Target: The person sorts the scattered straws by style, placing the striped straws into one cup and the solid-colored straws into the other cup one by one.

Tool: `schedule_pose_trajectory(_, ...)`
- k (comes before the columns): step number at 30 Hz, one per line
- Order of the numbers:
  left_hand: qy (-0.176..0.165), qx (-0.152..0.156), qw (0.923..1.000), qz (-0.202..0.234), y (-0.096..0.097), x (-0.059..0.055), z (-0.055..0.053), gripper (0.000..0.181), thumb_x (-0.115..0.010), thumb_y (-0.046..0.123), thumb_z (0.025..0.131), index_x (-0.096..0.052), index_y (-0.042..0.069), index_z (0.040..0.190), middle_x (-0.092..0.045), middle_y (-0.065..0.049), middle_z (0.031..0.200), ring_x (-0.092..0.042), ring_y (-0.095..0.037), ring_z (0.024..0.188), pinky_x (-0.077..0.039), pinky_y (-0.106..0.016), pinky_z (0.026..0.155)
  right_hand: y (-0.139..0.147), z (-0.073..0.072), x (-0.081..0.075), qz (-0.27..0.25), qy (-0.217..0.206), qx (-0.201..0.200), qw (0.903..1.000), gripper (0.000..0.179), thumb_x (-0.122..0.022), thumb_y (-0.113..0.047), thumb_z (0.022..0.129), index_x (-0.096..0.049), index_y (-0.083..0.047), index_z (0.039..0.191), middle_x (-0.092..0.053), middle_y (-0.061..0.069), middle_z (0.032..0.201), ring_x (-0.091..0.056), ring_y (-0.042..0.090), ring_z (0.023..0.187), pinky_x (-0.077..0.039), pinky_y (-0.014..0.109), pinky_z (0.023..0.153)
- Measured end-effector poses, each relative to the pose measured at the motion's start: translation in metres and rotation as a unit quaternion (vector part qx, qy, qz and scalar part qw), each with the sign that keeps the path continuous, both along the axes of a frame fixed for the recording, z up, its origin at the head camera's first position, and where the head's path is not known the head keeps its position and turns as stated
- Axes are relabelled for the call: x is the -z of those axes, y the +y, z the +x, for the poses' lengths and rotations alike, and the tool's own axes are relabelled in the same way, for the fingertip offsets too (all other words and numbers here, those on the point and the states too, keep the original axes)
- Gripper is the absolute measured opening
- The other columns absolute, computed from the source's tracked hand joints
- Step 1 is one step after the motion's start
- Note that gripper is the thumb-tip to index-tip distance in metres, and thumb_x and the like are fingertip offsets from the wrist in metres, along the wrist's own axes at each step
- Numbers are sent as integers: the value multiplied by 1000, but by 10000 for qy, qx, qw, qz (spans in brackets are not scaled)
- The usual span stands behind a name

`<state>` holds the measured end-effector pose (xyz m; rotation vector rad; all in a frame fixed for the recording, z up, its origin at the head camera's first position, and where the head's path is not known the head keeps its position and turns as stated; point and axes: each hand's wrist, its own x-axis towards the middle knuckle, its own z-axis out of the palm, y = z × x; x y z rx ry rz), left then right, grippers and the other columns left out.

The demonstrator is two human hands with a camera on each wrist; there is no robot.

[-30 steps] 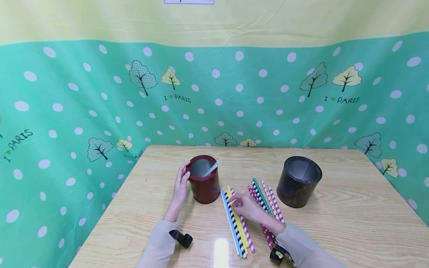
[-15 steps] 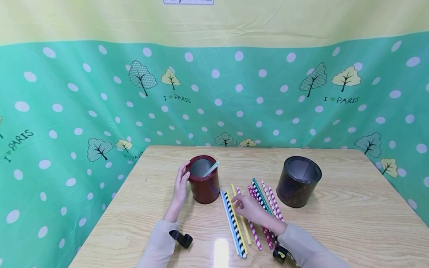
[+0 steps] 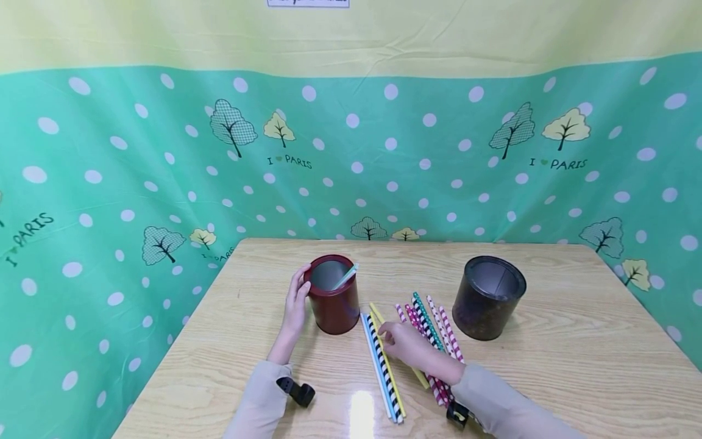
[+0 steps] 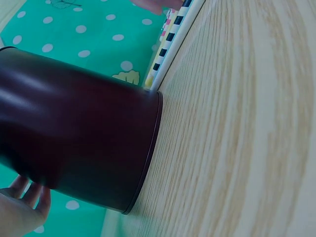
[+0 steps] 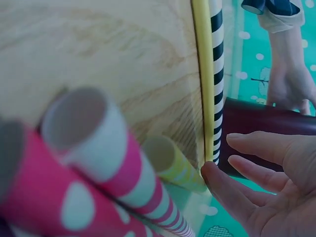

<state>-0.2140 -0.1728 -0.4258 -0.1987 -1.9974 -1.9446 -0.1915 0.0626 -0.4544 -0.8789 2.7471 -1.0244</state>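
My left hand (image 3: 295,305) holds the side of a dark red can (image 3: 336,314), its fingertips at the rim. Pale blue-green straws (image 3: 348,276) lean inside the can. Over the paper straws on the table hovers my right hand (image 3: 408,347), fingers bent, thumb and fingertips apart in the right wrist view. One fingertip (image 5: 210,173) is at or very near a yellow straw (image 5: 204,74). A black-and-white striped straw (image 3: 382,363) lies beside it, with light blue straws (image 3: 375,360) to its left. A second yellow straw (image 3: 421,378) passes slantwise under the right hand.
A black can (image 3: 488,305) stands at the right. Between it and my right hand lies a group of straws: magenta-striped (image 3: 448,329), teal dotted (image 3: 428,317) and pink dotted (image 5: 79,207). A polka-dot curtain (image 3: 351,152) hangs behind the table (image 3: 576,341).
A magenta-striped straw has shifted right, up to the right-hand group. One yellow straw has come away from the other, its near end swung right. The left hand and can have stayed put.
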Motion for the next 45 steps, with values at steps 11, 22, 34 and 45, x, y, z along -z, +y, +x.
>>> schedule_pose_trajectory(11,-18,25,10000,-2,-1,2,-1,38,-34,3,92,-36,-2,129,-43,-28,122,-38,-35,111,-32,-19,85,1,-5,2,-281,-761,-167,9966,24,-63,7,67,-59,8,91,-58,7,69,-51,11,57,-43,20,50)
schedule_pose_trajectory(22,85,56,9999,5,-10,25,-14,38,-37,13,93,-39,6,130,-46,-20,123,-41,-19,110,-31,-20,88,1,-4,9,-402,-1029,-34,9939,21,-64,6,68,-59,5,88,-54,1,56,-47,9,45,-36,19,41)
schedule_pose_trajectory(34,48,116,9999,91,-9,23,-14,38,-36,8,93,-37,4,131,-45,-20,124,-40,-20,109,-31,-20,88,2,-1,7,-253,-1059,158,9939,24,-64,9,65,-61,4,88,-49,-1,51,-43,6,40,-33,17,38)
schedule_pose_trajectory(45,96,100,9999,64,-9,24,-14,38,-36,10,93,-38,4,130,-45,-20,124,-40,-18,110,-31,-20,89,-1,2,6,-117,-1022,298,9942,27,-63,11,63,-62,3,88,-43,-3,46,-39,5,37,-30,16,36)
